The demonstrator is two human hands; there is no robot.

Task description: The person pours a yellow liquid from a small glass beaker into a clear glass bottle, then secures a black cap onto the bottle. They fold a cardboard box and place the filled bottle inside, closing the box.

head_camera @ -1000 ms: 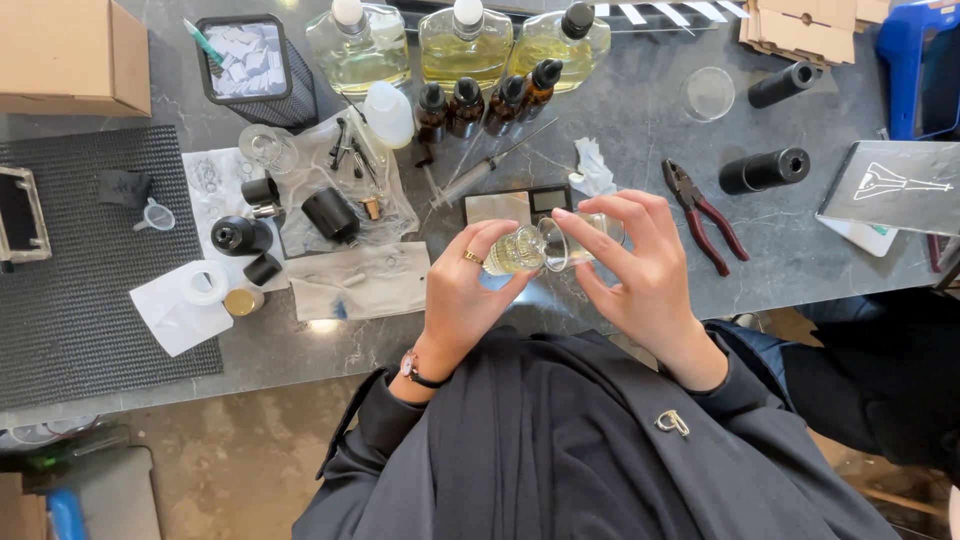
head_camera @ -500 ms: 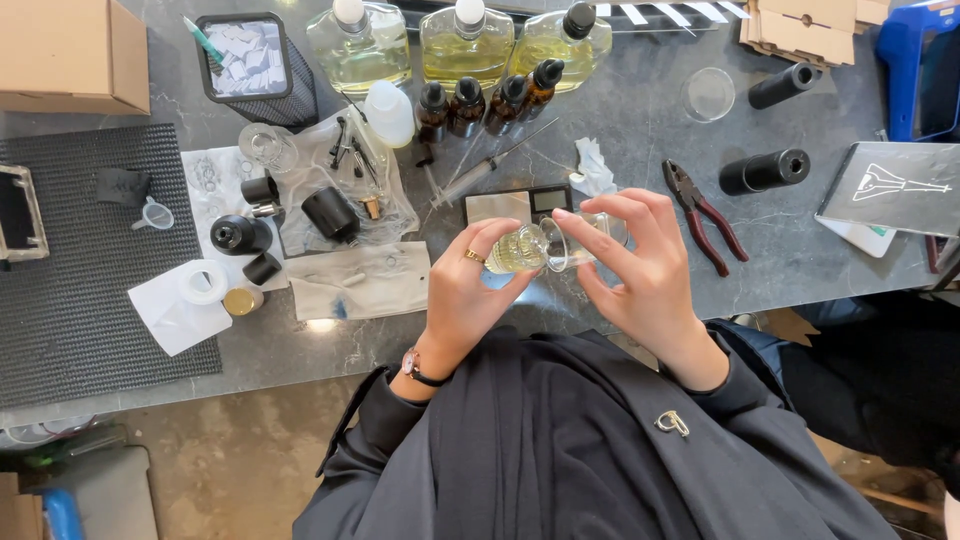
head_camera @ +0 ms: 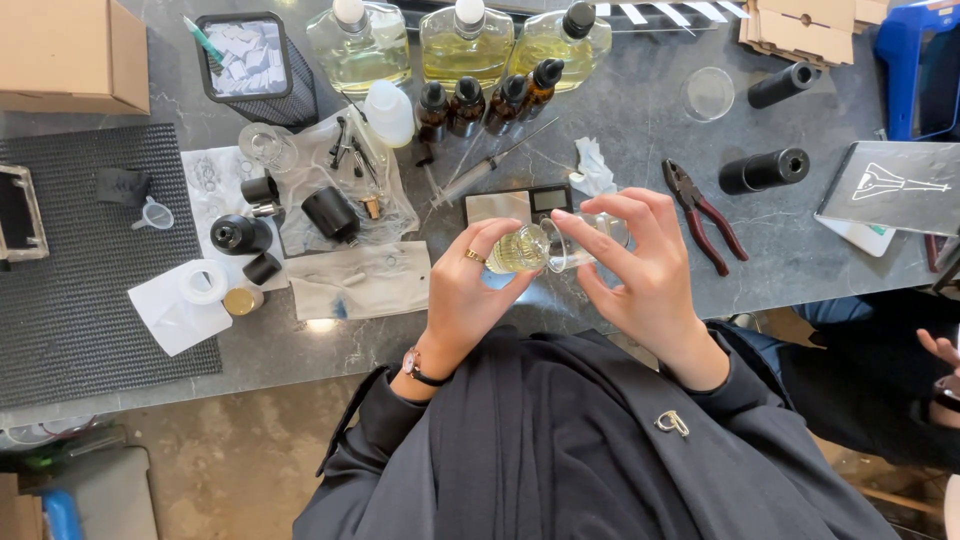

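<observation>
The left hand (head_camera: 470,290) is gripping a small bottle (head_camera: 517,250) of yellow liquid, tipped sideways. The right hand (head_camera: 640,265) is holding a clear glass (head_camera: 585,240) against its mouth, fingers curled.

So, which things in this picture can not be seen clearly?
Head view, the only one:
- Small bottle: both hands cover much of it, left hand below, right hand beside; whether it has a cap is unclear.
- Glass behind the right fingers: shape and contents unclear.
- Scale: lower part hidden by the hands, display too small.
- Blue object: cut by the right edge.
- Metal box: cut by the left edge.
</observation>
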